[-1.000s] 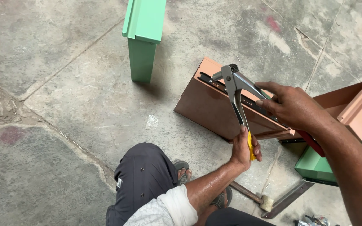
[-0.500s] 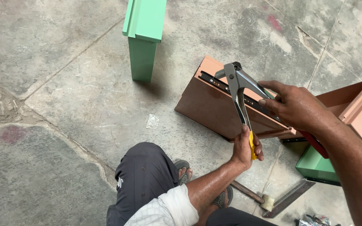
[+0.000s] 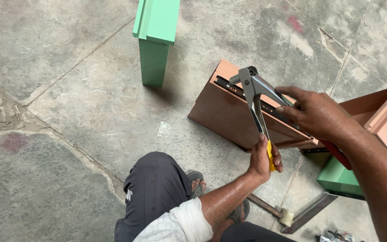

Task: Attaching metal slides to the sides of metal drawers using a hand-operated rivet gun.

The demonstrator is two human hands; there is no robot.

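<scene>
While squatting, left hand [image 3: 265, 157] and right hand [image 3: 314, 112] grips clamped on rivet tool [image 3: 256, 96] handles, above brown panel [image 3: 229, 112].

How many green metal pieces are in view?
2: one green panel standing upright on the floor at top centre, apart from the hands; another green piece at the right edge, partly hidden behind the right forearm. More may lie out of frame.

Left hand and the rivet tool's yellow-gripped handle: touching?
Touching. The head view shows the left hand closed around the yellow-gripped handle of the rivet tool.
</scene>
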